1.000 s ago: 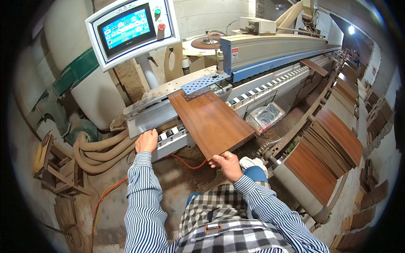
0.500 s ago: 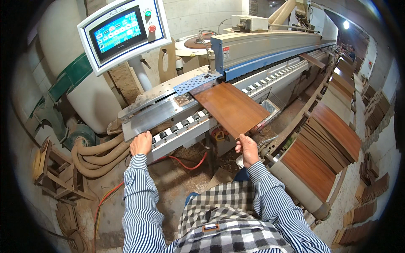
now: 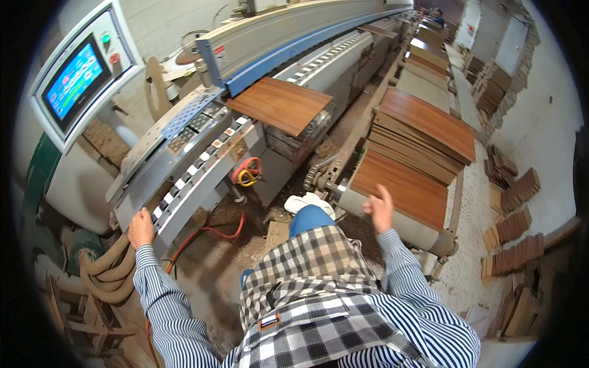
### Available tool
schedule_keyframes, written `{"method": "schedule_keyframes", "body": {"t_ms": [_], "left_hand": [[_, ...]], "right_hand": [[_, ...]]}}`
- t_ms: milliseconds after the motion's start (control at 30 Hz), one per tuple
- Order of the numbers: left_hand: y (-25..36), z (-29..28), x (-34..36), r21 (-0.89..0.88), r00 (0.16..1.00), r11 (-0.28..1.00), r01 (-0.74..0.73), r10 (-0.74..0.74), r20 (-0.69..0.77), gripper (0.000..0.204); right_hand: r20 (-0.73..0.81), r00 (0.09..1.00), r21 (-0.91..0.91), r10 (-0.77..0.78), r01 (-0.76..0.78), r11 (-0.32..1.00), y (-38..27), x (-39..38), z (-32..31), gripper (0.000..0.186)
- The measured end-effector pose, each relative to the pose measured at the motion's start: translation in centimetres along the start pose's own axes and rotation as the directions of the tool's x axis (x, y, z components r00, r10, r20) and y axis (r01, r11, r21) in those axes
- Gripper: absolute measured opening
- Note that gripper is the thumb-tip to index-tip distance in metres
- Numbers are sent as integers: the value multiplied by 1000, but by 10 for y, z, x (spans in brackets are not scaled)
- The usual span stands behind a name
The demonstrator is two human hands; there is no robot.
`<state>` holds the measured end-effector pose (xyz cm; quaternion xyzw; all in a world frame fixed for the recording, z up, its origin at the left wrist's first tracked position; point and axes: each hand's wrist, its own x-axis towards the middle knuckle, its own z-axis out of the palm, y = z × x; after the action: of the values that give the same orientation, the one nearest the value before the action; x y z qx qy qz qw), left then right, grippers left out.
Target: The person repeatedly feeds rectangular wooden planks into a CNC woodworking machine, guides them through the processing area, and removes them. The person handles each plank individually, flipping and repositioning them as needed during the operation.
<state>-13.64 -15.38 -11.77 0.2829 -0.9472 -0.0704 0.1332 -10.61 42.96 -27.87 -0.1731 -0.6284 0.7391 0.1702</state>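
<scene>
A brown wood-grain board [image 3: 283, 105] lies flat on the machine's feed side, one edge under the blue pressure beam [image 3: 270, 64] and its near corner sticking out over the side. My left hand [image 3: 141, 229] is closed around the near end of the roller rail [image 3: 195, 178]. My right hand [image 3: 379, 208] is off the board, fingers apart and holding nothing. It hovers in front of a roller conveyor, close to a brown board [image 3: 402, 187] lying there. Behind that board, a stack of similar boards [image 3: 423, 126] leans in a row.
A control panel with a lit screen [image 3: 76, 80] stands at the left. Ribbed hoses [image 3: 110, 276] and a red hose [image 3: 227, 232] run low by the machine. Red and yellow tape rolls [image 3: 246, 173] hang beneath the rail. Board stacks [image 3: 512, 248] line the right floor.
My right hand has let go of the board and moved right toward the conveyor. The board has advanced along the machine. The view has turned right; my left hand stays at the rail's end.
</scene>
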Motion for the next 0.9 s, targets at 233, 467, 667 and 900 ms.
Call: {"method": "schedule_keyframes", "body": {"t_ms": [233, 467, 667, 900], "left_hand": [[6, -4, -4, -5, 1000, 1000, 16, -16, -5, 47], [8, -4, -5, -39, 1000, 999, 4, -4, -8, 46], [9, -7, -6, -28, 999, 999, 27, -27, -18, 45], [4, -2, -1, -43, 999, 999, 5, -6, -32, 45]], "right_hand": [[-677, 721, -54, 148, -249, 967, -27, -37, -177, 63], [-715, 699, -218, -21, -195, 956, 11, -50, -185, 37], [-315, 827, 521, 465, -259, 813, 37, -75, -177, 26], [14, 921, 327, 390, -372, 869, 2, -88, -123, 44]]}}
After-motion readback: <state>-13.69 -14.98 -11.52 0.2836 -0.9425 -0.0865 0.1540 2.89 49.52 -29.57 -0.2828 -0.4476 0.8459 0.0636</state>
